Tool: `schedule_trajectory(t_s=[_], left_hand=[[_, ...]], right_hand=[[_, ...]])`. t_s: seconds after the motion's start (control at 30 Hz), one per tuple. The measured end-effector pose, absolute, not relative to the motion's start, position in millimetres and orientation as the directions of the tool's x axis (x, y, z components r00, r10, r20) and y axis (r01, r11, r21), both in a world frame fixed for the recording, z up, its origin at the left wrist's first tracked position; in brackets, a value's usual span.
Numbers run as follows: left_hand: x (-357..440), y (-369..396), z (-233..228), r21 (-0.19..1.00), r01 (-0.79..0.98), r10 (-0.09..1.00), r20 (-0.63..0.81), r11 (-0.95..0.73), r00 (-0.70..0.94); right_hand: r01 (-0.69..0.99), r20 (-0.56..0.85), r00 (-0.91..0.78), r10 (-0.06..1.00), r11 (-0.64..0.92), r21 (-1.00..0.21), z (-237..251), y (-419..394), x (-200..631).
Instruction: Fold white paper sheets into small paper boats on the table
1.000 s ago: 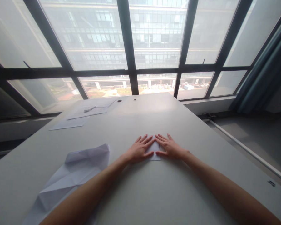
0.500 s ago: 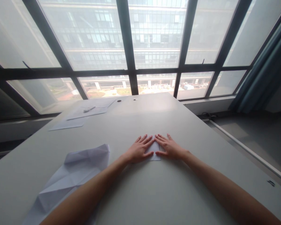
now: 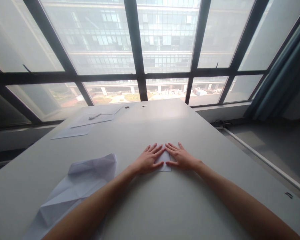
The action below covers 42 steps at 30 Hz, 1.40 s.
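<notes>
Paper (image 3: 165, 158) lay on the white table (image 3: 160, 206) partly under the left hand (image 3: 148, 161) and right hand (image 3: 184, 158), both spread flat and gripping nothing, and pushing down evenly without sliding seemed the best way to keep it neat.

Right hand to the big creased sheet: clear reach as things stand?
Probably not straight across: the left forearm lies between the right hand and the creased sheet, hiding part of it. The right hand also rests on the small white paper.
</notes>
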<state>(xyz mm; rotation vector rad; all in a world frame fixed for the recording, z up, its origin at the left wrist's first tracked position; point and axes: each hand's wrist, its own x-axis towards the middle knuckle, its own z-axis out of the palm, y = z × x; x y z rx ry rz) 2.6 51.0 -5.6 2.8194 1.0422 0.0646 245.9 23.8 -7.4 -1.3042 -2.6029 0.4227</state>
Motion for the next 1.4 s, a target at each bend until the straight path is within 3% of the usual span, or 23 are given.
schedule_trajectory(t_s=[1.4], left_hand=[[2.5, 51.3, -5.8, 0.131, 0.649, 0.653, -0.015, -0.749, 0.757]], right_hand=[[0.745, 0.043, -0.595, 0.803, 0.571, -0.345, -7.1, 24.4, 246.1]])
